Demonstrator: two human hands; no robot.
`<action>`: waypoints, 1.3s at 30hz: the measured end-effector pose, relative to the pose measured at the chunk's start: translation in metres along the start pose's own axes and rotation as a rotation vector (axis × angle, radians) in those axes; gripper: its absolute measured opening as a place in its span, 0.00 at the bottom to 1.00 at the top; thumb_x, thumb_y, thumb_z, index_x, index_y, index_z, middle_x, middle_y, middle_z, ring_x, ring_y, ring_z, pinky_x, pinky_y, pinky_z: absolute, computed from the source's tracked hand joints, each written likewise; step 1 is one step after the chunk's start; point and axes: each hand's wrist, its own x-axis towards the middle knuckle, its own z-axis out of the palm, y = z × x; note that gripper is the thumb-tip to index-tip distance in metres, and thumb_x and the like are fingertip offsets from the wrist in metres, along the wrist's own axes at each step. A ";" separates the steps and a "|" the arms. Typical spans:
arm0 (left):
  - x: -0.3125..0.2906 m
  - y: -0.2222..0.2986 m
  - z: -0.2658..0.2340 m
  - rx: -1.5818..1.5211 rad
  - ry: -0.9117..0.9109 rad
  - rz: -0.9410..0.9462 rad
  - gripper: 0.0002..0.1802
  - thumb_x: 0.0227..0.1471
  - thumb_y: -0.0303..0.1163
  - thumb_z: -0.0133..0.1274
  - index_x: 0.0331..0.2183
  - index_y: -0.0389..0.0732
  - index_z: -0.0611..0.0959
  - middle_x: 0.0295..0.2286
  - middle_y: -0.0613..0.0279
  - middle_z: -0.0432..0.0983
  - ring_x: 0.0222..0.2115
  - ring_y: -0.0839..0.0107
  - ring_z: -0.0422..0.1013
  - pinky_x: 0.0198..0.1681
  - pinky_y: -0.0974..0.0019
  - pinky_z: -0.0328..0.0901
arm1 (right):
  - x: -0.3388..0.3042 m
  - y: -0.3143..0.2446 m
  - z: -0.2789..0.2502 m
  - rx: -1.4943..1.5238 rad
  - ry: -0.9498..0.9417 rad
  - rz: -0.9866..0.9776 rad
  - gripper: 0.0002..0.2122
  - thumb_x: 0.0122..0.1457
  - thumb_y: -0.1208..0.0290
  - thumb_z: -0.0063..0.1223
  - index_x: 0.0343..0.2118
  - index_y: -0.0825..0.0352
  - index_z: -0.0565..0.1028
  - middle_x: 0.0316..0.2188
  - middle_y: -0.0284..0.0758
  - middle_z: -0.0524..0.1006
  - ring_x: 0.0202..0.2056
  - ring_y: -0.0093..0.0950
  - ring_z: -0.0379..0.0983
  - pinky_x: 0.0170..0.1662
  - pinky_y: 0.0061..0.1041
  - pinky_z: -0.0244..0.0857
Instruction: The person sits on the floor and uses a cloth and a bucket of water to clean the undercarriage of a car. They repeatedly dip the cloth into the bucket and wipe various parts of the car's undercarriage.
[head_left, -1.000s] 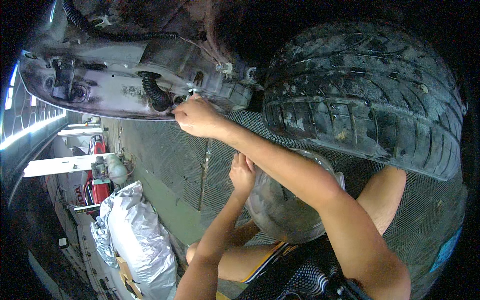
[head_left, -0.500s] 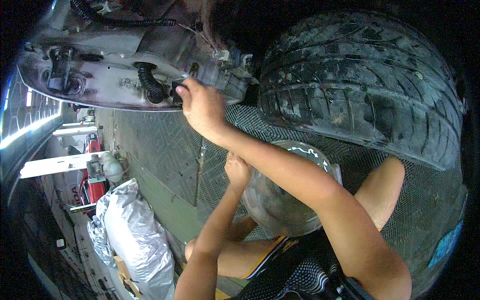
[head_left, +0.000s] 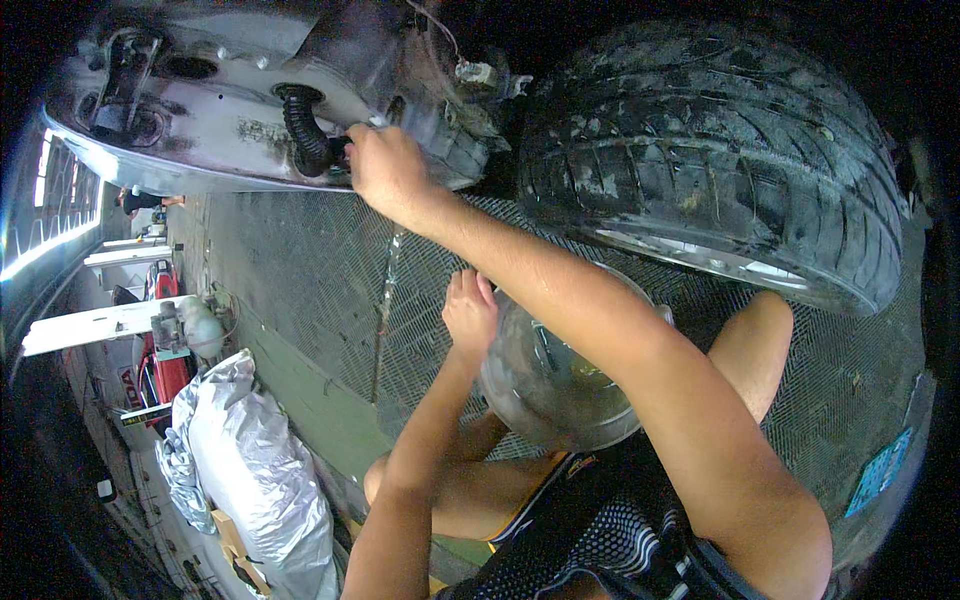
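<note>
My right hand (head_left: 387, 172) reaches up to the pale inner panel (head_left: 220, 120) of a vehicle body, its fingers closed at a small dark piece beside a black corrugated hose (head_left: 302, 125). Its fingertips are partly hidden, so what they grip cannot be made out. Lower down, my left hand (head_left: 470, 312) is held with curled fingers beside the left rim of a clear round tub (head_left: 560, 405). Whatever it may hold does not show. Between my legs stands the tub, with a few small things inside, partly covered by my right forearm.
A large dirty tyre (head_left: 710, 160) fills the upper right. A white connector (head_left: 477, 73) hangs near it. Textured matting (head_left: 300, 270) covers the floor. At the left are a silver-covered bundle (head_left: 255, 450), red equipment (head_left: 165, 375) and a distant person (head_left: 140, 202).
The view has shifted slightly. My left hand has moved up and out from beneath my right forearm, its fingers now showing. My right hand stays at the panel beside the hose.
</note>
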 end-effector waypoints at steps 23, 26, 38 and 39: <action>0.003 -0.001 -0.002 -0.038 -0.087 -0.041 0.14 0.63 0.36 0.44 0.30 0.37 0.75 0.31 0.48 0.73 0.32 0.46 0.72 0.32 0.48 0.68 | 0.007 0.010 0.010 0.029 -0.017 -0.106 0.08 0.51 0.70 0.57 0.33 0.64 0.83 0.25 0.45 0.80 0.28 0.46 0.78 0.36 0.40 0.73; 0.002 -0.010 0.001 -0.058 -0.054 0.000 0.14 0.63 0.37 0.44 0.30 0.37 0.75 0.30 0.48 0.73 0.31 0.47 0.72 0.31 0.48 0.68 | 0.009 0.004 0.015 0.031 0.076 -0.059 0.07 0.51 0.70 0.58 0.32 0.64 0.82 0.25 0.45 0.80 0.28 0.45 0.78 0.35 0.41 0.73; 0.004 -0.010 0.005 -0.062 -0.056 0.028 0.11 0.62 0.34 0.45 0.30 0.38 0.74 0.30 0.49 0.72 0.29 0.46 0.72 0.30 0.46 0.68 | 0.008 0.010 0.025 0.106 0.160 -0.120 0.07 0.53 0.70 0.58 0.33 0.66 0.79 0.24 0.48 0.79 0.27 0.49 0.77 0.33 0.45 0.71; 0.006 -0.007 0.005 -0.069 -0.057 0.027 0.11 0.61 0.34 0.45 0.31 0.38 0.74 0.30 0.49 0.72 0.30 0.46 0.72 0.30 0.46 0.68 | 0.008 0.016 0.022 0.164 0.121 -0.165 0.07 0.53 0.70 0.58 0.32 0.66 0.79 0.23 0.48 0.78 0.27 0.49 0.77 0.33 0.45 0.71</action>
